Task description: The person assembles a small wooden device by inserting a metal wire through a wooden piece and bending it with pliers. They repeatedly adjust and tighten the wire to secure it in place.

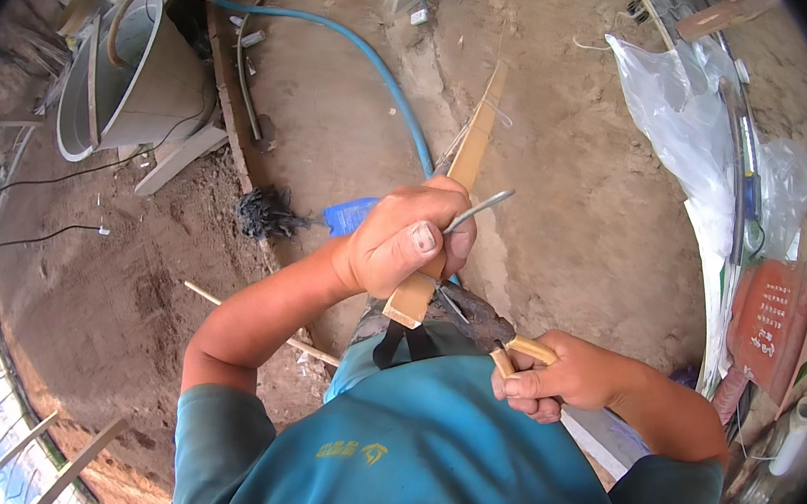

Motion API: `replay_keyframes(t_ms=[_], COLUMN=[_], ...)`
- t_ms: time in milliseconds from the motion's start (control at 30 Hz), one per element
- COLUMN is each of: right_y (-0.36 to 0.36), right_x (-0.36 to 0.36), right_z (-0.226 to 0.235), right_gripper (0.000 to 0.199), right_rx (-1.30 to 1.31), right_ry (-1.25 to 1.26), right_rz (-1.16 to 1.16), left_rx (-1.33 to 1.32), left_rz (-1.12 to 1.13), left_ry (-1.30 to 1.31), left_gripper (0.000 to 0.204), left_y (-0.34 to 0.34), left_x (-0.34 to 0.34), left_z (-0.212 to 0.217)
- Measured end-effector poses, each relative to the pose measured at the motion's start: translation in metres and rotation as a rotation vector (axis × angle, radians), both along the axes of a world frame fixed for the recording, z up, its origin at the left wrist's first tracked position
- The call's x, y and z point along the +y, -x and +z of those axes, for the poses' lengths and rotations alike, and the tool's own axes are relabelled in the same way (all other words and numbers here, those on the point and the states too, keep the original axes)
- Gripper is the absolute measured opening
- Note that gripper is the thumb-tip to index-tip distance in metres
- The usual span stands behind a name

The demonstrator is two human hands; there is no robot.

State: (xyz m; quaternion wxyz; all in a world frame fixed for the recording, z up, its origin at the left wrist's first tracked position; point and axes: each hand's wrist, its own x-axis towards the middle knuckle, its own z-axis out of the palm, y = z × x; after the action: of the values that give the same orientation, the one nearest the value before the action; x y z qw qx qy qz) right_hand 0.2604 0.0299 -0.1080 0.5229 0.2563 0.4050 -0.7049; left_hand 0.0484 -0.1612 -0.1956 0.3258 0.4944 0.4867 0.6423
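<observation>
My left hand (pixel 403 237) is closed round a long wooden strip (pixel 475 146), whose near cut end points toward my body. A bent grey metal rod or thick wire (pixel 488 207) sticks out to the right between my left thumb and fingers. Yellow-handled pliers (pixel 483 319), with dark, rusty-looking jaws, are gripped in my right hand (pixel 559 374). Their jaws meet the strip's near end, by a thin piece of metal there. Whether that metal is part of the same wire is hidden by my left hand.
A blue hose (pixel 358 36) curves across the dirt floor behind the strip. To the left stands a large grey tub (pixel 160 75). A blue flat object (pixel 348 214) and a dark tangled bundle (pixel 264 213) lie nearby. Plastic sheeting (pixel 665 98) and a red-brown board (pixel 771 319) are at the right.
</observation>
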Motion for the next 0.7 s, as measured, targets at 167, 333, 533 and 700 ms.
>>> replay_keyframes(t_ms=[167,333,533,700], right_y=[-0.011,-0.014,-0.015,-0.011], right_x=[-0.031,-0.052,-0.094,-0.127], right_z=[-0.033,-0.047,-0.077,-0.087], right_gripper=[0.026,0.026,0.021,0.017], right_rx=[-0.037,-0.005,0.106,0.183], right_ry=[0.289,0.394,0.520,0.529], right_rz=[-0.199,-0.279,-0.451,-0.575], left_rx=[-0.054,-0.154,-0.120,-0.156], left_rz=[0.049,0.098,0.145,0.156], left_ry=[-0.051,-0.058,-0.060,-0.129], left_gripper=[0.073,0.074,0.071,0.065], left_y=[0.003,0.001,0.006,0.003], left_x=[-0.007,-0.014,-0.021,-0.021], left_z=[-0.004,-0.008,-0.009,-0.005])
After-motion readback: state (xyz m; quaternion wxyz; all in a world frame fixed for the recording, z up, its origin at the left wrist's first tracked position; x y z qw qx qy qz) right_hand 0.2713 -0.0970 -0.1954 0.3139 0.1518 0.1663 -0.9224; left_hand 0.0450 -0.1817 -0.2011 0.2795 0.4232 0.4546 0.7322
